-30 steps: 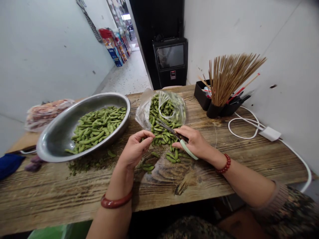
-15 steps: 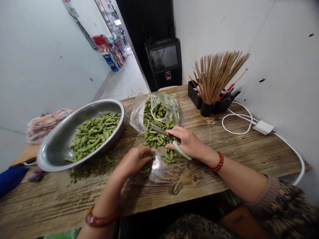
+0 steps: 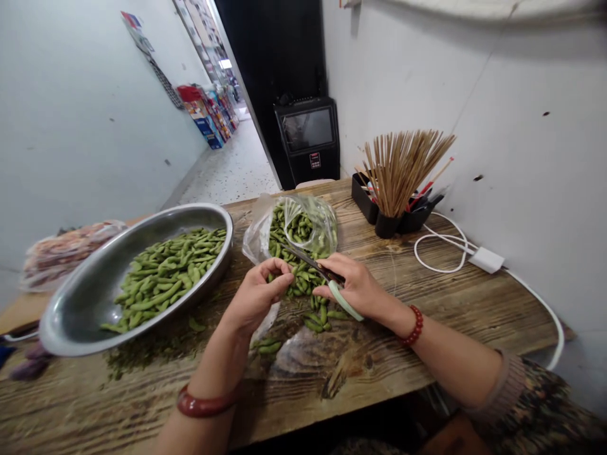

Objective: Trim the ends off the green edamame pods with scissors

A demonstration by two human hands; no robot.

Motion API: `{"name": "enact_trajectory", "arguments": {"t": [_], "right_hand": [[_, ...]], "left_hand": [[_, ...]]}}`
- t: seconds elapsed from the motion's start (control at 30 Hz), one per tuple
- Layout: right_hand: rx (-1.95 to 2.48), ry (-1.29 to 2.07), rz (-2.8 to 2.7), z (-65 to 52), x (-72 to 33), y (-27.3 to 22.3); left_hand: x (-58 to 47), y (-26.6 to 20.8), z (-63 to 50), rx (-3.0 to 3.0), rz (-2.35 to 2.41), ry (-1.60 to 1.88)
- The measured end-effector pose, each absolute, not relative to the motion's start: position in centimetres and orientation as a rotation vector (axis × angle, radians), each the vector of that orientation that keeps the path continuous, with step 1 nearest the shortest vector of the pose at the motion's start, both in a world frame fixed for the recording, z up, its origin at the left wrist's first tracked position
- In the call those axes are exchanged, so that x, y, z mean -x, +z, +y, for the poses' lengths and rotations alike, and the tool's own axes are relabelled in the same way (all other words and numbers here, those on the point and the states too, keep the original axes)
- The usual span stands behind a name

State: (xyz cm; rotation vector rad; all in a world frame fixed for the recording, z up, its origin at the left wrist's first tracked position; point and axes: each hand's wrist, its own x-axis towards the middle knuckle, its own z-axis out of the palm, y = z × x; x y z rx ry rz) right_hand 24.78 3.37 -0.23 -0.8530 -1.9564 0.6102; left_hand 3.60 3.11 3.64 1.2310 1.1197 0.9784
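Note:
My left hand (image 3: 260, 294) is closed in a pinch, with a green edamame pod (image 3: 271, 277) showing between its fingers, mostly hidden by them. My right hand (image 3: 353, 284) grips scissors (image 3: 308, 259) with a pale green handle, the dark blades pointing away and to the left. The blade tips lie just beyond my left fingertips. Behind both hands, a clear plastic bag (image 3: 258, 237) spills edamame pods (image 3: 303, 278) onto the table. Several loose pods (image 3: 315, 321) lie nearer me, and a couple more (image 3: 268, 347) rest below my left wrist.
A large metal basin (image 3: 71, 316) on the left holds many pods. Green trimmings (image 3: 128, 360) lie before it, and a bag of pinkish food (image 3: 71, 249) stands behind. At the right are a black holder (image 3: 389, 226) of wooden skewers and a white cable with an adapter (image 3: 486, 260).
My left hand has risen from the tabletop toward the scissors, its fingers pinched. My right hand keeps hold of the scissors. The view has shifted slightly.

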Motion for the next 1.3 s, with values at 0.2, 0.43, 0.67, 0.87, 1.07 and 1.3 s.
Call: {"name": "enact_trajectory", "arguments": {"t": [0.2, 0.43, 0.67, 0.87, 1.07, 1.3], "right_hand": [[0.881, 0.609, -1.927, 3.9, -24.9, -0.4], [0.901, 0.628, -2.032, 3.8, -25.1, -0.7], [0.887, 0.636, -2.139, 3.5, -25.1, -0.4], [0.883, 0.578, -2.249, 3.1, -25.2, 0.2], [0.927, 0.465, -2.328, 3.0, -25.2, 0.5], [0.944, 0.383, -2.380, 3.5, -25.6, 0.4]], "left_hand": [[-4.4, 2.2, 3.0, -0.924, 1.037, 1.037], [-4.4, 1.9, 2.5, -0.825, 0.965, 1.039], [-4.6, 2.0, 2.3, -0.924, 0.956, 1.030], [-4.6, 1.1, 2.3, -1.095, 1.070, 1.085], [-4.5, 1.1, 2.3, -1.222, 1.135, 1.097], [-4.5, 2.2, 2.2, -1.431, 1.132, 1.058]]}}
